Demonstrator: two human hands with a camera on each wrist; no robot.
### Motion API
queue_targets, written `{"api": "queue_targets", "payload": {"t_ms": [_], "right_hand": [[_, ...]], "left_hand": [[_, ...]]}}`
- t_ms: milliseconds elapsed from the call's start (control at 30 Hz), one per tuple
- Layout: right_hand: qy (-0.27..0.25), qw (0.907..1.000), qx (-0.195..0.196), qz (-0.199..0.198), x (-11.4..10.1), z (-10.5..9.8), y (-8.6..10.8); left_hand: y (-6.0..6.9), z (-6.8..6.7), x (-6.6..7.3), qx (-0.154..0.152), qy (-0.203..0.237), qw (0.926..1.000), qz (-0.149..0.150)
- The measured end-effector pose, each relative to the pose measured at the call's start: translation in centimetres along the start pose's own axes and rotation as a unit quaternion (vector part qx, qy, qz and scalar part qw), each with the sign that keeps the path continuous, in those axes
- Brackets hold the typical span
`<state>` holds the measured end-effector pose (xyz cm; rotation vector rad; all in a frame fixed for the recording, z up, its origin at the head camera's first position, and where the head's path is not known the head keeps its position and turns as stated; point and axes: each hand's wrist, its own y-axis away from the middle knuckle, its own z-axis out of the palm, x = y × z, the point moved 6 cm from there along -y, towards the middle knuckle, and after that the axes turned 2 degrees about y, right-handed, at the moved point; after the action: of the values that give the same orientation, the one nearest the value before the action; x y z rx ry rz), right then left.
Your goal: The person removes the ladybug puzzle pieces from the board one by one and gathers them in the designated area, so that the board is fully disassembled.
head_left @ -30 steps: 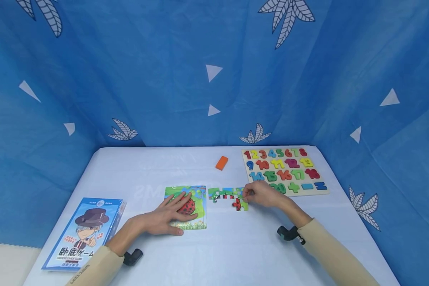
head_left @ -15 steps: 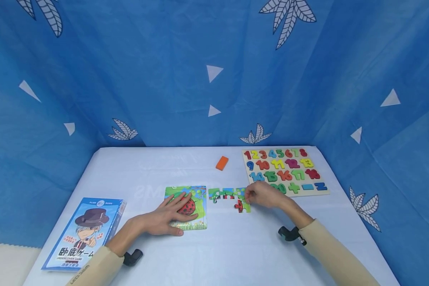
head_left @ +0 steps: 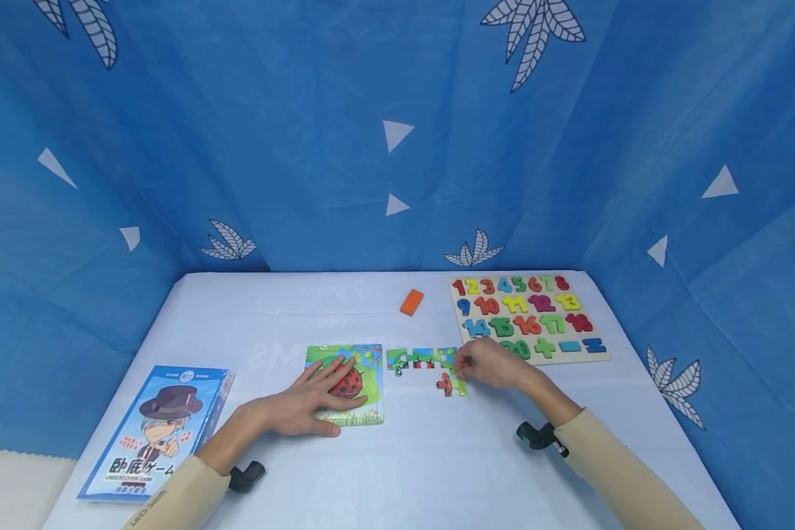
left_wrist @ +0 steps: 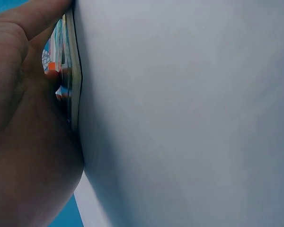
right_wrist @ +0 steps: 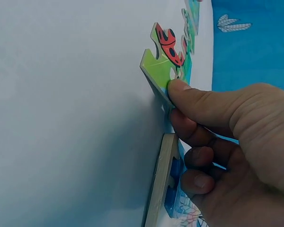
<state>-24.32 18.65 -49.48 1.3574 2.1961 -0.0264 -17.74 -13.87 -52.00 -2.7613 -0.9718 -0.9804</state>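
Observation:
My left hand (head_left: 305, 403) lies spread over a square ladybug picture board (head_left: 372, 368), with straight fingers across the red ladybug. In the left wrist view the board's edge (left_wrist: 75, 71) shows low beside the hand. My right hand (head_left: 493, 362) pinches a jigsaw piece (right_wrist: 156, 71) at its corner between thumb and forefinger; green with part of a red, black-spotted ladybug is printed on it. The other right fingers curl loosely. Beyond this piece, a row of jigsaw pieces (head_left: 424, 354) lies right of the board; my right fingers cover part of its right end.
Behind my right hand is a wooden number board (head_left: 601, 354) with coloured numerals. An orange block (head_left: 411, 302) lies further back. A blue game box (head_left: 172, 434) stands by my left forearm. Blue patterned cloth (head_left: 305, 147) surrounds the white table (head_left: 397, 471).
My right hand has shifted slightly right with the jigsaw piece, which has also come a little nearer to me. The left hand stays on the picture board.

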Motion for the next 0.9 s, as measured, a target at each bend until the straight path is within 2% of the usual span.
{"api": "queue_targets", "payload": {"t_ms": [600,900], "right_hand": [[0.032,0.9994,0.003,0.011,-0.24,0.06,-0.21],[0.038,0.9989,0.005,0.027,-0.35,-0.03,-0.19]], "left_hand": [[0.00,-0.14,0.00,0.009,-0.005,0.9999,0.011],[0.02,0.02,-0.06,0.001,0.000,1.0000,0.002]]}}
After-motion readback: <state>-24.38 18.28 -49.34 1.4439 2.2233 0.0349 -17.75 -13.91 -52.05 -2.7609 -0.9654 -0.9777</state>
